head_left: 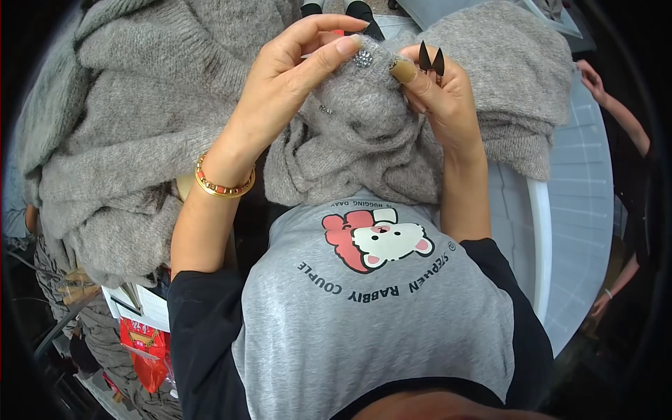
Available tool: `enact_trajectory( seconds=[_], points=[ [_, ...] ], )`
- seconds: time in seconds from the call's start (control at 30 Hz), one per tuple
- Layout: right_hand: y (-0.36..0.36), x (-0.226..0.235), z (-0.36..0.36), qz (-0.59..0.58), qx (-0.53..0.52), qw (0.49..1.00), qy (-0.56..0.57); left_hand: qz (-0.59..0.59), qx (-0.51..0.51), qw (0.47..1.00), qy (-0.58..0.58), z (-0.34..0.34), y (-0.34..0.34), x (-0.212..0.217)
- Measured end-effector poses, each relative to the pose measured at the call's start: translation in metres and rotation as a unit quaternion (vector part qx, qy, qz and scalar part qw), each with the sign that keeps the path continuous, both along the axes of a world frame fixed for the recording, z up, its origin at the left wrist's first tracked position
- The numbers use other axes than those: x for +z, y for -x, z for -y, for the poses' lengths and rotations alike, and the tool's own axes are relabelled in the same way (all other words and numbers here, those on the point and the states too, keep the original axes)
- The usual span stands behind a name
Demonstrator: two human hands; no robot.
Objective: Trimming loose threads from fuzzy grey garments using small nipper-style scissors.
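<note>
Between left hand [287, 77] and right hand [441, 98], sparkly button [362, 59], pinched on grey knitwear [364, 133]

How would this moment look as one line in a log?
left hand: pinching grey knit garment by sparkly button | right hand: holding garment and small black snips

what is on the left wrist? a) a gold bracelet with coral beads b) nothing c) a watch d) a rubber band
a: a gold bracelet with coral-coloured beads circles the wrist of the left hand, which pinches the grey sweater near a sparkly button.
</note>
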State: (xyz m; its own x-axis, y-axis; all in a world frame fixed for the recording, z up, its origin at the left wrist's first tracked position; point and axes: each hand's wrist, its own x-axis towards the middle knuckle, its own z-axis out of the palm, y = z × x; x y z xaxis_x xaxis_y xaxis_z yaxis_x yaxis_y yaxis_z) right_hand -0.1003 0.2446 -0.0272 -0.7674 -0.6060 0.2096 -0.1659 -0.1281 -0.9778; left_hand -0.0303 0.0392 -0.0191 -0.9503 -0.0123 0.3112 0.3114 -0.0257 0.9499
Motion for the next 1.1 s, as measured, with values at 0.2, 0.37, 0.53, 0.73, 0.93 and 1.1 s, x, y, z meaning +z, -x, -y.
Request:
enact_trajectory(
  seconds=[0.2, 0.37, 0.53, 0.73, 0.93, 1.1],
  points=[
    [0.004, -0.001, -0.001, 0.013, 0.023, 1.0, 0.005, -0.043, 0.035, 0.995, 0.084, 0.003, 0.004, -0.003],
    [0.0, 0.001, 0.0, 0.034, 0.018, 0.999, 0.032, -0.048, 0.077, 0.985, 0.145, -0.003, 0.0, -0.006],
    [0.001, -0.005, -0.005, 0.033, 0.028, 0.999, -0.007, -0.143, 0.141, 0.975, 0.098, -0.018, 0.0, -0.018],
    [-0.009, 0.008, -0.007, -0.002, 0.056, 0.996, -0.075, -0.118, 0.193, 0.968, 0.105, -0.037, -0.014, 0.016],
    [-0.006, 0.003, 0.001, -0.09, 0.025, 0.994, 0.059, -0.146, 0.195, 0.959, 0.143, -0.028, -0.011, 0.009],
    [-0.006, 0.008, 0.003, -0.164, 0.022, 0.986, -0.01, -0.175, 0.18, 0.954, 0.162, -0.015, -0.001, -0.014]
  ],
)
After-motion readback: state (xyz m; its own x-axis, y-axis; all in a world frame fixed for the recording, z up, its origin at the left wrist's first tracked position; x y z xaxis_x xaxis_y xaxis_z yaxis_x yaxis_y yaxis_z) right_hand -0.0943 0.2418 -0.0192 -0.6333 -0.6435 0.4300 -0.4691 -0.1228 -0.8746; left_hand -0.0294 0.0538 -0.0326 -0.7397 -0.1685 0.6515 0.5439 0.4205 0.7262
